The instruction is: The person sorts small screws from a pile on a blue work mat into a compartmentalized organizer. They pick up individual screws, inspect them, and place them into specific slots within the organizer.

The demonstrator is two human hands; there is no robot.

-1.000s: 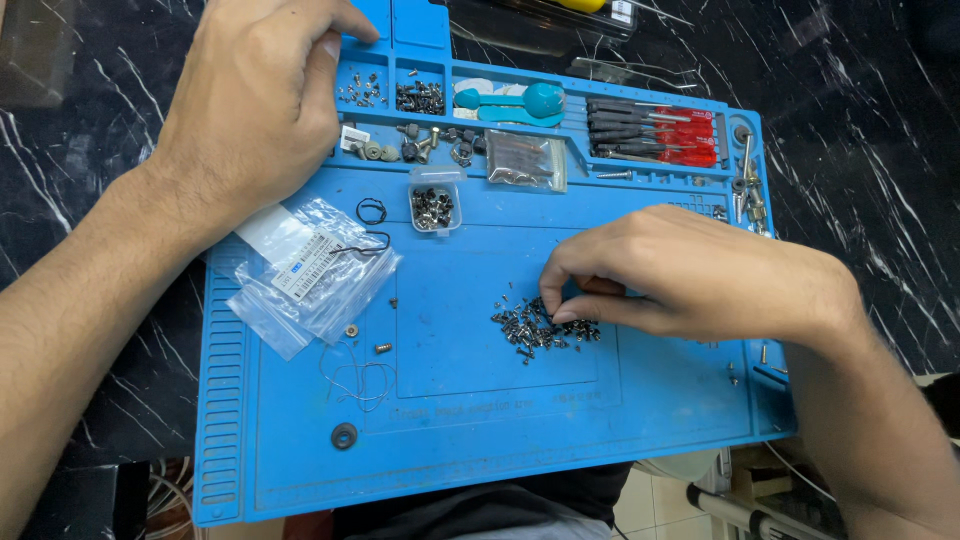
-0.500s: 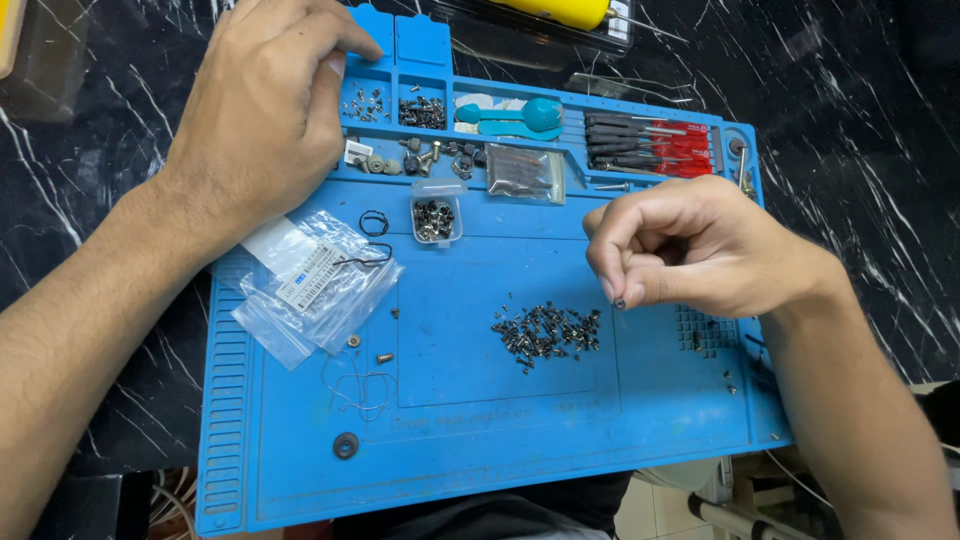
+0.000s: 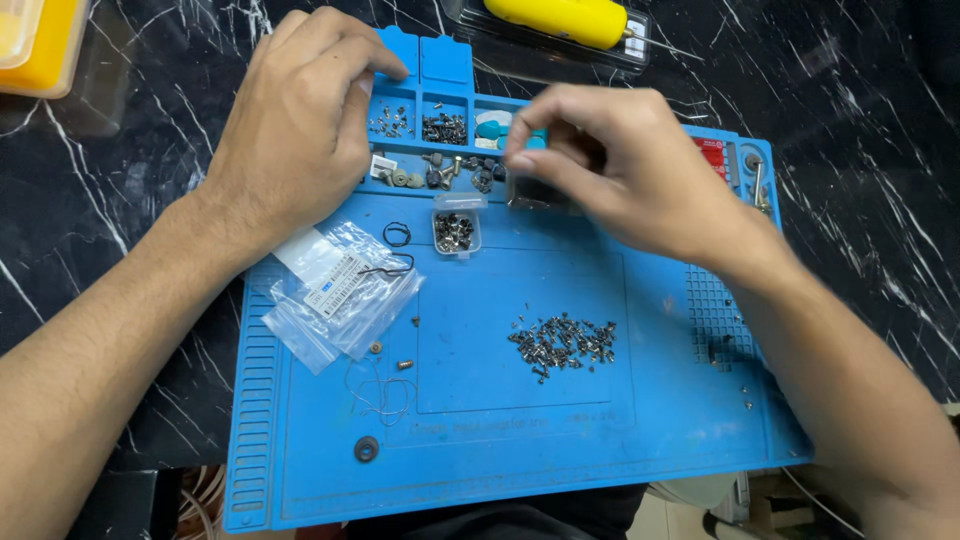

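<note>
My left hand [image 3: 290, 140] rests knuckles-up on the top left corner of a blue silicone work mat [image 3: 500, 440], fingers curled, thumb and forefinger touching the rim of a screw compartment [image 3: 443, 127]. My right hand [image 3: 630, 170] hovers over the mat's upper tray row, thumb and forefinger pinched together just above a teal part [image 3: 490, 130]; anything between them is too small to see. A loose pile of tiny dark screws [image 3: 562, 342] lies mid-mat. A small clear box of screws [image 3: 456, 230] stands open below the tray row.
Clear plastic bags [image 3: 340, 295] lie at the mat's left, beside a black O-ring [image 3: 397, 233], a thin wire loop [image 3: 385, 395] and a black washer [image 3: 366, 449]. A yellow tool [image 3: 565, 20] lies beyond the mat on the black marble table. Red-handled tools [image 3: 712, 152] sit top right.
My right hand rose from the screw pile and moved up and left to the tray row, fingers pinched throughout. My left hand stayed in place.
</note>
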